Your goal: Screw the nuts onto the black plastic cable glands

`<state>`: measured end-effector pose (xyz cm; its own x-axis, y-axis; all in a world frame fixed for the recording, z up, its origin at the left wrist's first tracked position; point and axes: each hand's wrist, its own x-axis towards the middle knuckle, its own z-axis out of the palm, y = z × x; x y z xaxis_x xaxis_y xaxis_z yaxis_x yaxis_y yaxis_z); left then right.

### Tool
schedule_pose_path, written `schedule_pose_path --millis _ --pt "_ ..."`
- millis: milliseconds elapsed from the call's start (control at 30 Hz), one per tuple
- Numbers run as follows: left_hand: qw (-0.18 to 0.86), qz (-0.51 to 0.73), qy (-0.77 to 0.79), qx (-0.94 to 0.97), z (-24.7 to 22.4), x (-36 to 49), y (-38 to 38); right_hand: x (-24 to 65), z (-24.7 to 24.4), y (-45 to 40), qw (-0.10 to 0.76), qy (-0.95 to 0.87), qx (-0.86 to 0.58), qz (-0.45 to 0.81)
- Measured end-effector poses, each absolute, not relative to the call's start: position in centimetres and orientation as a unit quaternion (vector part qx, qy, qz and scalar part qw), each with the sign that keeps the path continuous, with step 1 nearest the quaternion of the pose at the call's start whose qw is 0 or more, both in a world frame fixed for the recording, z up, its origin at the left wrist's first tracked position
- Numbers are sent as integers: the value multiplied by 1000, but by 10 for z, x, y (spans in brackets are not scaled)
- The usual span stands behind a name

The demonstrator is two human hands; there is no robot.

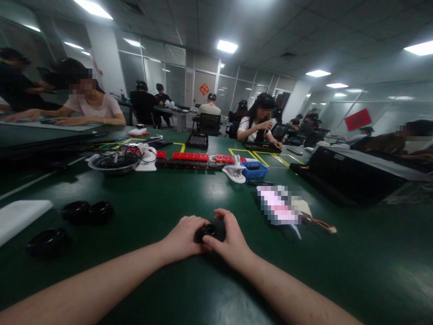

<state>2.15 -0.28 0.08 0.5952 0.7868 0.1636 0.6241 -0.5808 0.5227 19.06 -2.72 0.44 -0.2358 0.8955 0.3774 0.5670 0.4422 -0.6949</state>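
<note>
Near the middle of the green table [162,194], my left hand [186,234] is wrapped round a small black ring-shaped part [209,229]. The thumb of my right hand [233,239] touches the part's near right side, while its index finger is raised and bent, apart from the thumb. Several black round parts lie to the left: two side by side [100,211] and one nearer me [47,242]. The underside of the held part is hidden.
A white block [23,216] lies at the left edge. Farther back are a metal bowl [115,163], red strips [190,156], a white clip [235,170] and a blue bin [254,169]. Black cases [352,176] stand right. People sit around.
</note>
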Motion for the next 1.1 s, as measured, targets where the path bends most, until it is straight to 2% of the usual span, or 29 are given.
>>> schedule_pose_path --millis 100,267,533,767,967,1100 --pt "208 179 414 868 2 22 -3 188 5 -28 383 -769 -467 208" --pt "195 169 420 870 2 22 -3 194 7 -29 378 -801 -362 291" --pt "177 174 400 882 -1 23 -2 191 8 -30 381 -769 -465 218" --pt "168 182 395 885 -3 23 -3 200 12 -33 381 -817 -349 257" --pt "141 174 399 889 -1 24 -5 194 13 -34 377 -786 -453 186" --pt "147 183 396 888 -2 23 -6 195 16 -36 342 -817 -420 195"
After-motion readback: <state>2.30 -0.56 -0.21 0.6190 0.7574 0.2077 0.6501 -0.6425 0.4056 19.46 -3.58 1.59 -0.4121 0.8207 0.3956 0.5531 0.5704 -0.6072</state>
